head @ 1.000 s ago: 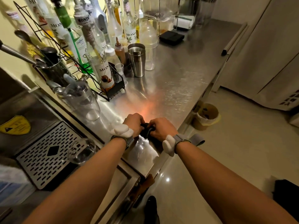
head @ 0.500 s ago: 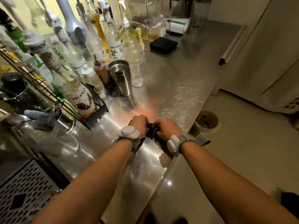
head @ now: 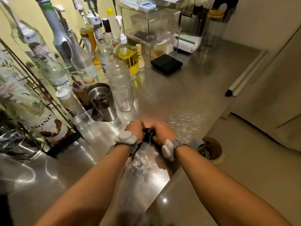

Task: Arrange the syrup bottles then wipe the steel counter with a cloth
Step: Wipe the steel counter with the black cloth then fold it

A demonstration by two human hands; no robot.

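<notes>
A small dark cloth (head: pixel 148 135) is bunched between both fists, just above the steel counter (head: pixel 171 98) near its front edge. My left hand (head: pixel 136 129) and my right hand (head: pixel 160 132) are both closed on it, knuckles almost touching; most of the cloth is hidden by the fingers. Several tall syrup bottles (head: pixel 57 74) stand crowded along the wall at the left, some in a black wire rack (head: pixel 53 115).
A steel shaker cup (head: pixel 103 102) and a clear plastic bottle (head: pixel 121 88) stand just beyond my hands. A black pad (head: pixel 166 63) and clear acrylic boxes (head: pixel 151 25) sit further back. A bin (head: pixel 211 150) stands on the floor right of the counter edge.
The view has shifted right along the counter and closer in; the drip tray has left the frame. Both hands stay clenched on the cloth, now nearer the shaker cup.
</notes>
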